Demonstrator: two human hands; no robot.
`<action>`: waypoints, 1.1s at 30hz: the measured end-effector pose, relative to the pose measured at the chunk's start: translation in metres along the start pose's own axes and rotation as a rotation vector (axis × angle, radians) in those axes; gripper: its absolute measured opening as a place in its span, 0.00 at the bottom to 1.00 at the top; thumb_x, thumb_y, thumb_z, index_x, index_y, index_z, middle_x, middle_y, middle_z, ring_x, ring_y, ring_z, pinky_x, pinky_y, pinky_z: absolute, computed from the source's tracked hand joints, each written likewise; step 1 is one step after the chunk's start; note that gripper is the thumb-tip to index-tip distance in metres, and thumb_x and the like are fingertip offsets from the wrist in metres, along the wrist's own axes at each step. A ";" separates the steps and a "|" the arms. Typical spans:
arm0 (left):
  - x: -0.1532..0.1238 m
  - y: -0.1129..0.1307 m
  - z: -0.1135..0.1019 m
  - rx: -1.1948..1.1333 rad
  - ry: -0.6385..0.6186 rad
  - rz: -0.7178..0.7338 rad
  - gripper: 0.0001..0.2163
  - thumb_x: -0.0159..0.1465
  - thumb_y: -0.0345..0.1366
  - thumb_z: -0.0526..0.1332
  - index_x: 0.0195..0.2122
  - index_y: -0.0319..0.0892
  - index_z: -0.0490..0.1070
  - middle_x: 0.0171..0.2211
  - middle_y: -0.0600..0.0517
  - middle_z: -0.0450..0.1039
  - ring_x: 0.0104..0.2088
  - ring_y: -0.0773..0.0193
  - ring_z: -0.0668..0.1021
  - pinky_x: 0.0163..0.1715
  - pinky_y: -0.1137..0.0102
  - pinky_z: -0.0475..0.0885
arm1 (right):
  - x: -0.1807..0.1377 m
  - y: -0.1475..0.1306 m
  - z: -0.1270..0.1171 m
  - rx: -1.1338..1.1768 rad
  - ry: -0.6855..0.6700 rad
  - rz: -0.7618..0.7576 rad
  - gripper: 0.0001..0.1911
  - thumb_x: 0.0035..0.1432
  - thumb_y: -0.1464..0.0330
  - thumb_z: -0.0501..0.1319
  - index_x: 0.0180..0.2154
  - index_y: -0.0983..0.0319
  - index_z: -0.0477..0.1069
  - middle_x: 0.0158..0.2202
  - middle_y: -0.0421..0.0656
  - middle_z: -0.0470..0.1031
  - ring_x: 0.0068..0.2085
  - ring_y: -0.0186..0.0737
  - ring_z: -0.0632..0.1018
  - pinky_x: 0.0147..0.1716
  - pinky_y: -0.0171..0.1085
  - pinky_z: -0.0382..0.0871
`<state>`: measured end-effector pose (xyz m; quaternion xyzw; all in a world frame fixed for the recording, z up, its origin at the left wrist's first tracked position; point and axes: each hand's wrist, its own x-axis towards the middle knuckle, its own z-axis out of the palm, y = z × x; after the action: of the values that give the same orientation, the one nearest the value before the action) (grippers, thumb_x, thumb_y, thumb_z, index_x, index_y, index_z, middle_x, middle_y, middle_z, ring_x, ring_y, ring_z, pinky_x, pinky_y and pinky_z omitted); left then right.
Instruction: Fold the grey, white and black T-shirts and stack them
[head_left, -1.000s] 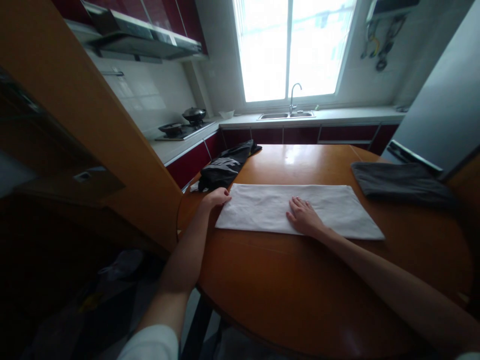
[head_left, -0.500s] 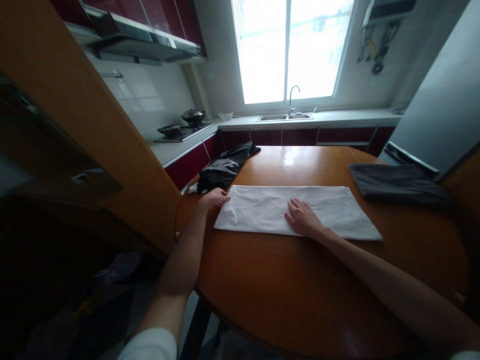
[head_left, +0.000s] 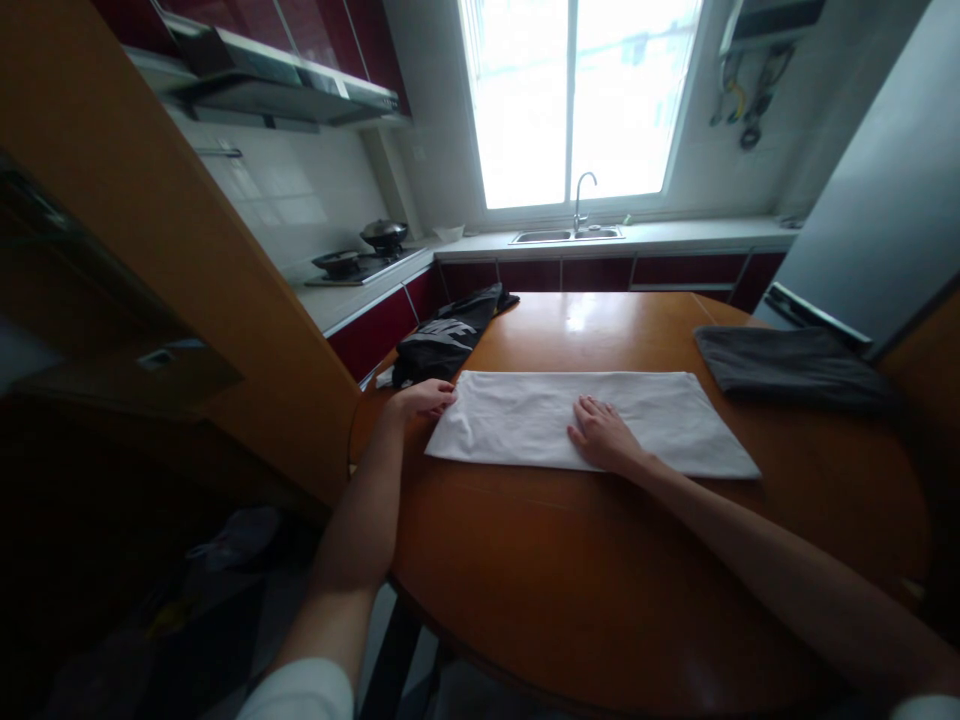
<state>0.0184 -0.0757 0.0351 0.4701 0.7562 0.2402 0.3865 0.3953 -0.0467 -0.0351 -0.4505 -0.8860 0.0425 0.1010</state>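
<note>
A white cloth, folded into a long strip, lies flat across the wooden table; what kind of garment or linen it is cannot be told. At its left edge my left hand has its fingers pinched on the cloth. My right hand rests palm down near the middle of the strip, fingers stretched out, holding nothing. Small wrinkles show in the cloth beside my left fingers.
A crumpled black garment with pale lettering lies at the table's back left. On the right sits a folded dark grey cloth. Beyond are a stove with pans, a sink and a fridge.
My left hand has shifted very slightly left at the cloth's edge. The right hand and the cloth look the same; the whole view has moved a little.
</note>
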 end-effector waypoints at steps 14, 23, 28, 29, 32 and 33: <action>-0.014 0.032 0.021 -0.392 -0.029 0.169 0.21 0.52 0.41 0.75 0.43 0.36 0.76 0.32 0.50 0.78 0.28 0.69 0.77 0.27 0.77 0.72 | 0.005 -0.011 -0.014 0.444 0.287 -0.006 0.22 0.67 0.66 0.52 0.59 0.64 0.71 0.57 0.51 0.75 0.57 0.47 0.75 0.60 0.43 0.67; -0.033 0.064 0.079 -0.425 0.011 0.475 0.37 0.56 0.37 0.72 0.66 0.37 0.63 0.29 0.57 0.72 0.25 0.72 0.74 0.26 0.76 0.69 | 0.006 -0.030 -0.024 1.476 -0.173 0.196 0.18 0.68 0.65 0.56 0.55 0.65 0.70 0.46 0.52 0.80 0.38 0.41 0.82 0.35 0.39 0.79; -0.044 0.068 0.125 -0.252 -0.102 0.683 0.35 0.58 0.38 0.70 0.66 0.37 0.64 0.28 0.58 0.70 0.22 0.72 0.73 0.23 0.75 0.67 | 0.006 -0.034 -0.020 1.701 -0.237 0.166 0.18 0.69 0.63 0.57 0.57 0.61 0.68 0.43 0.48 0.80 0.36 0.41 0.82 0.37 0.41 0.79; -0.045 0.067 0.134 -0.195 -0.115 0.721 0.34 0.58 0.38 0.70 0.65 0.37 0.65 0.28 0.57 0.71 0.23 0.71 0.73 0.24 0.75 0.68 | 0.007 -0.035 -0.018 1.712 -0.228 0.149 0.16 0.68 0.63 0.57 0.55 0.60 0.69 0.41 0.47 0.81 0.36 0.41 0.82 0.37 0.41 0.79; -0.044 0.063 0.156 -0.065 -0.133 0.797 0.30 0.61 0.37 0.67 0.64 0.36 0.67 0.27 0.56 0.73 0.25 0.69 0.74 0.26 0.74 0.69 | 0.009 -0.035 -0.012 1.684 -0.161 0.147 0.11 0.66 0.64 0.59 0.47 0.59 0.73 0.39 0.44 0.81 0.35 0.40 0.82 0.36 0.40 0.79; -0.042 0.061 0.161 -0.050 -0.136 0.807 0.28 0.61 0.36 0.66 0.64 0.36 0.67 0.27 0.55 0.74 0.25 0.68 0.75 0.27 0.74 0.70 | 0.010 -0.035 -0.010 1.664 -0.132 0.167 0.10 0.65 0.64 0.60 0.45 0.59 0.73 0.39 0.43 0.81 0.35 0.41 0.82 0.34 0.40 0.79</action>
<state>0.1919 -0.0867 0.0003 0.7343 0.4778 0.3590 0.3218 0.3648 -0.0595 -0.0178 -0.2898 -0.5334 0.7160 0.3448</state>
